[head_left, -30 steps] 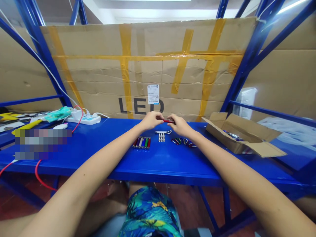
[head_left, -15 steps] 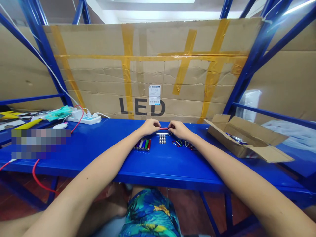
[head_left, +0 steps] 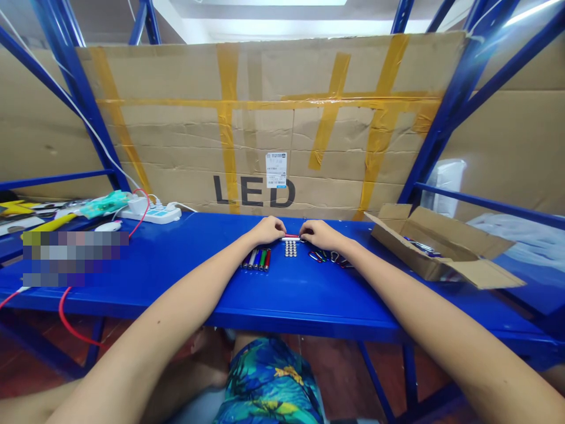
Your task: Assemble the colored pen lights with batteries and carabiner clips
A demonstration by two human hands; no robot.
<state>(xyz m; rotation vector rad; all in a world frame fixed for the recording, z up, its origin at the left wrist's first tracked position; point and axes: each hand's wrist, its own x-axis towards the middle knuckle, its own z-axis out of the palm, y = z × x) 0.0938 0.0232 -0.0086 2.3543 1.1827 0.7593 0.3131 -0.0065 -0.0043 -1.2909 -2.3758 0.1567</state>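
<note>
My left hand and my right hand rest low on the blue shelf, fingers curled, pinching the two ends of a small red tube. It lies just above a silver tube on the shelf. Below the hands sit a row of several coloured tubes, a cluster of small silver button cells and a few coloured carabiner clips.
An open cardboard box stands at the right. A white power strip with red and white cables, a white mouse and yellow items lie at the left. A taped cardboard sheet marked LED forms the back wall.
Both hands have come down from above the shelf with the red tube, which now sits almost on the shelf surface beside the silver tube.
</note>
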